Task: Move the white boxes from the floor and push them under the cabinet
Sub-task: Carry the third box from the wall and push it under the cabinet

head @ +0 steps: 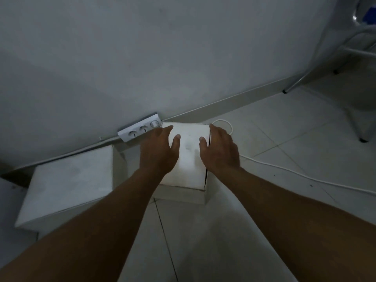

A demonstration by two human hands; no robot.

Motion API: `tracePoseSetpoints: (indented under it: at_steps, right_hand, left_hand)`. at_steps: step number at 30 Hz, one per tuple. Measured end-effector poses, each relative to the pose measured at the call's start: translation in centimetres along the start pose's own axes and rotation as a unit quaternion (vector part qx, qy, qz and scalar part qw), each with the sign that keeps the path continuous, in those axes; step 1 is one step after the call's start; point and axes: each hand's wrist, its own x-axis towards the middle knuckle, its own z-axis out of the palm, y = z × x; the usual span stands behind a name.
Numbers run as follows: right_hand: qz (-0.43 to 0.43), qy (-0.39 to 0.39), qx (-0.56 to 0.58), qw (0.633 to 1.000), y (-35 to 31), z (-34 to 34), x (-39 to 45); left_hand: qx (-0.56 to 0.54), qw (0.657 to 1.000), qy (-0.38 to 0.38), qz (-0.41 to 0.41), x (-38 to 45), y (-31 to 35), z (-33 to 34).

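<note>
A white box (188,159) stands on the tiled floor close to the wall, in the middle of the head view. My left hand (158,151) lies over its left edge and my right hand (220,151) over its right edge, fingers spread, thumbs resting on the top. Whether the fingers press the sides is hidden. A second, larger white box (69,184) sits on the floor to the left, apart from both hands. No cabinet is clearly in view.
A white power strip (140,130) leans against the wall just behind the box, and its white cable (284,169) runs across the floor to the right. Metal chair legs (301,80) stand at the far right. A dark gap shows at the far left edge.
</note>
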Motion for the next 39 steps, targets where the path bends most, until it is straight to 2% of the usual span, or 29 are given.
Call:
tracePoseSetpoints:
  at_steps: [6,14,16,20,22,30,39]
  right_hand:
    - [0.054,-0.002,0.033,0.998,2.6,7.3,1.7]
    - [0.164,-0.029,0.068,0.984,4.2,13.2,4.6]
    - [0.185,-0.044,0.081,0.978,4.1,14.0,4.8]
    - [0.251,-0.054,0.119,0.959,4.1,14.3,5.2]
    - [0.280,-0.051,0.139,0.948,4.4,14.1,5.2]
    - [0.272,-0.041,0.103,0.956,4.0,14.3,4.5]
    - [0.257,-0.029,0.126,0.958,1.8,11.9,0.5]
  left_hand:
    - [0.033,0.999,-0.018,0.014,1.9,-5.0,5.7]
    - [0.044,0.997,-0.015,-0.058,3.9,-10.1,11.1]
    - [0.026,0.995,-0.016,-0.092,4.2,-10.5,11.7]
    - [-0.013,0.973,-0.065,-0.222,5.6,-10.9,11.9]
    - [-0.006,0.966,-0.089,-0.243,6.2,-11.1,11.8]
    - [0.025,0.971,-0.062,-0.230,5.1,-11.0,12.0]
    - [0.008,0.970,0.000,-0.242,0.9,-10.0,8.7]
